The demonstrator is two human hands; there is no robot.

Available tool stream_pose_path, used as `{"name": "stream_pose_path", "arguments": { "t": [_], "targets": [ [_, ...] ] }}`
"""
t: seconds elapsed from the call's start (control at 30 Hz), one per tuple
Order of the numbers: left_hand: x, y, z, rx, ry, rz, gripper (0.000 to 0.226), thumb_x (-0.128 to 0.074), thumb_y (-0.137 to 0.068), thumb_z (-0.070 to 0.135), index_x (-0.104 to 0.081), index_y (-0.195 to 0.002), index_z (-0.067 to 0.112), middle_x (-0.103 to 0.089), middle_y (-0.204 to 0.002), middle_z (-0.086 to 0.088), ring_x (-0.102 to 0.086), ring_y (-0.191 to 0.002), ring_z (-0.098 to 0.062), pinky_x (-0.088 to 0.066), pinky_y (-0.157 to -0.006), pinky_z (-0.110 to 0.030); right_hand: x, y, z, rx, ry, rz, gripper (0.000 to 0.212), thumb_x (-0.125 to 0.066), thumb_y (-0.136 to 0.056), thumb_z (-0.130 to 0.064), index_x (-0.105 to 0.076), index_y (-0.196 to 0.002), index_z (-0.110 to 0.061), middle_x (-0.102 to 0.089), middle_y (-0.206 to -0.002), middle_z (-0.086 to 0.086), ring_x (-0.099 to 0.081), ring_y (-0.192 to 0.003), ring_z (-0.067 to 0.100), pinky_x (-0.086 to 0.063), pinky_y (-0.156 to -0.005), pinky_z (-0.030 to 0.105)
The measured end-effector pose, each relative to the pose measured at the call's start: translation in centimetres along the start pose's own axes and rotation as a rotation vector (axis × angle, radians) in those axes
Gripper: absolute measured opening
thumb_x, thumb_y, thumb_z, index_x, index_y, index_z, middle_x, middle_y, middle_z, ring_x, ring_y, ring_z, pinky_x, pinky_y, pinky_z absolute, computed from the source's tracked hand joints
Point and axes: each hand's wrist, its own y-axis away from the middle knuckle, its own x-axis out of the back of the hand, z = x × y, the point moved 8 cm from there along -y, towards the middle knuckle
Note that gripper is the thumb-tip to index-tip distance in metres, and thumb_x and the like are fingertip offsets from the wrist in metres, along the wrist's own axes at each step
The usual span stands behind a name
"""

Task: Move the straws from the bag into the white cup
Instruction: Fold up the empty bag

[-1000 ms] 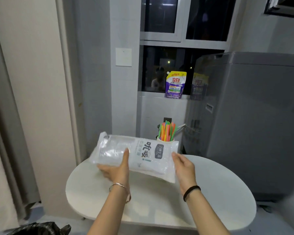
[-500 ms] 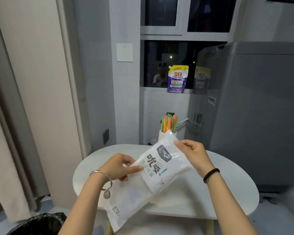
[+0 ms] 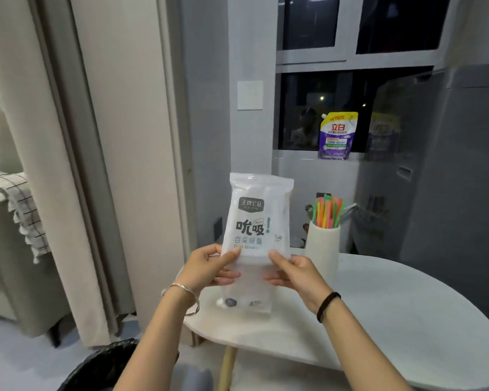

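So both hands were on the bag (image 3: 256,221) at this point, holding it upright over the near-left edge of the white desk (image 3: 393,306). The left hand (image 3: 206,268) had its fingers (image 3: 226,275) curled around the bag's left edge about halfway down, thumb on the printed front and the rest tucked behind, closed on the plastic. The right hand (image 3: 297,275) mirrored that on the right edge, thumb on the front by the "Drink Straw" line, its fingers wrapped onto the bag as well. The sealed top of the bag stood well above the fingertips, and the clear bottom part hung below them, down near the desk surface; I couldn't tell if it was actually touching. The bag looked pretty much see-through and flat, and I couldn't make out straws inside it. Just right of the right hand's fingers, and a bit further back, the white cup (image 3: 322,246) stood on the desk with a bunch of colourful straws (image 3: 326,211) sticking up out of it in green, orange, yellow and pink. There was a silver bracelet (image 3: 187,294) on the left wrist and a black band (image 3: 328,306) on the right one. Further back from the fingers, a purple and yellow pouch (image 3: 338,136) sat on the window ledge, and down below the left forearm there was a black bin (image 3: 102,368) on the floor.
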Motion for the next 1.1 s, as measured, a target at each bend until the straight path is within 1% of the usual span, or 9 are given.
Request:
{"name": "stream_pose_path", "arguments": {
  "t": [0.1, 0.2, 0.33, 0.43, 0.53, 0.6, 0.73, 1.0, 1.1],
  "targets": [
    [1.6, 0.1, -0.8, 0.03, 0.078, 0.02, 0.023, -0.073, -0.081, 0.033, -0.069, -0.086, 0.011, -0.078, -0.085, -0.005, -0.076, -0.076, -0.02, -0.058, -0.062, -0.021, -1.8, -1.0, 0.1, 0.058, -0.081, 0.018, 0.027, -0.062, -0.087, -0.028, -0.071, -0.095, -0.003, -0.074, -0.094, 0.015, -0.072, -0.075, 0.016, -0.056, -0.067, 0.017],
    [4.8, 0.0, -1.8, 0.009, 0.138, 0.191, 0.038, -0.077, -0.078, 0.013, -0.06, -0.111, 0.005, -0.069, -0.116, -0.019, -0.07, -0.079, -0.019, -0.058, -0.061, -0.018, -5.2, -1.7, 0.3, 0.152, 0.001, -0.017, 0.019, -0.069, -0.083, -0.016, -0.068, -0.099, -0.006, -0.071, -0.107, 0.015, -0.069, -0.086, 0.013, -0.057, -0.079, 0.022],
    [10.0, 0.6, -4.1, 0.066, 0.216, 0.332, 0.084, -0.076, -0.075, -0.003, -0.031, -0.146, 0.002, -0.063, -0.122, -0.018, -0.068, -0.082, -0.02, -0.056, -0.063, -0.023, -9.8, -2.0, 1.5, 0.228, 0.172, -0.031, 0.054, -0.074, -0.075, -0.006, -0.045, -0.119, -0.014, -0.051, -0.124, 0.0, -0.062, -0.096, 0.013, -0.052, -0.074, 0.018],
    [14.6, 1.2, -5.5, 0.082, 0.193, 0.423, 0.049, -0.069, -0.079, -0.006, -0.057, -0.126, -0.006, -0.069, -0.111, -0.022, -0.066, -0.073, -0.014, -0.059, -0.071, -0.022, -11.3, -2.6, 3.5, 0.187, 0.287, -0.069, 0.062, -0.071, -0.08, -0.017, -0.036, -0.13, -0.022, -0.032, -0.135, -0.004, -0.057, -0.1, 0.013, -0.044, -0.067, 0.013],
    [19.6, 3.2, -8.4, 0.17, 0.184, 0.527, 0.035, -0.063, -0.086, -0.002, -0.059, -0.121, -0.002, -0.07, -0.105, -0.024, -0.063, -0.065, -0.013, -0.058, -0.075, -0.026, -11.8, -3.2, 6.3, 0.09, 0.379, -0.097, 0.049, -0.065, -0.085, -0.023, -0.041, -0.127, -0.023, -0.035, -0.14, 0.002, -0.056, -0.097, 0.013, -0.04, -0.076, 0.018],
    [23.2, 5.2, -11.6, 0.236, 0.179, 0.631, 0.037, -0.059, -0.088, -0.003, -0.057, -0.124, -0.003, -0.068, -0.099, -0.016, -0.062, -0.071, -0.019, -0.053, -0.059, -0.023, -12.2, -3.4, 7.8, 0.045, 0.428, -0.118, 0.044, -0.064, -0.086, -0.022, -0.044, -0.125, -0.021, -0.038, -0.141, 0.006, -0.056, -0.095, 0.014, -0.039, -0.082, 0.022],
    [27.1, 8.6, -20.1, 0.419, 0.191, 0.77, 0.04, -0.054, -0.089, -0.008, -0.052, -0.129, -0.007, -0.059, -0.13, -0.026, -0.06, -0.11, -0.037, -0.049, -0.082, -0.032, -12.1, -3.8, 8.8, 0.039, 0.48, -0.109, 0.043, -0.063, -0.087, -0.022, -0.047, -0.126, -0.016, -0.039, -0.141, 0.004, -0.053, -0.098, 0.013, -0.036, -0.087, 0.024],
    [25.9, 11.4, -31.1, 0.622, 0.265, 0.81, 0.035, -0.055, -0.088, -0.009, -0.055, -0.123, -0.01, -0.06, -0.103, -0.023, -0.059, -0.069, -0.03, -0.049, -0.034, -0.022, -11.0, -4.5, 10.5, 0.005, 0.512, -0.11, 0.034, -0.062, -0.087, -0.021, -0.053, -0.12, -0.019, -0.048, -0.123, -0.005, -0.056, -0.098, 0.014, -0.039, -0.086, 0.026],
    [24.3, 11.0, -32.3, 0.682, 0.287, 0.766, 0.045, -0.061, -0.087, -0.003, -0.05, -0.131, -0.01, -0.059, -0.115, -0.023, -0.058, -0.089, -0.033, -0.057, -0.065, -0.028, -10.1, -4.4, 10.6, -0.003, 0.533, -0.093, 0.033, -0.062, -0.087, -0.02, -0.054, -0.119, -0.018, -0.048, -0.12, -0.005, -0.055, -0.098, 0.016, -0.038, -0.087, 0.026]
  ]
}}
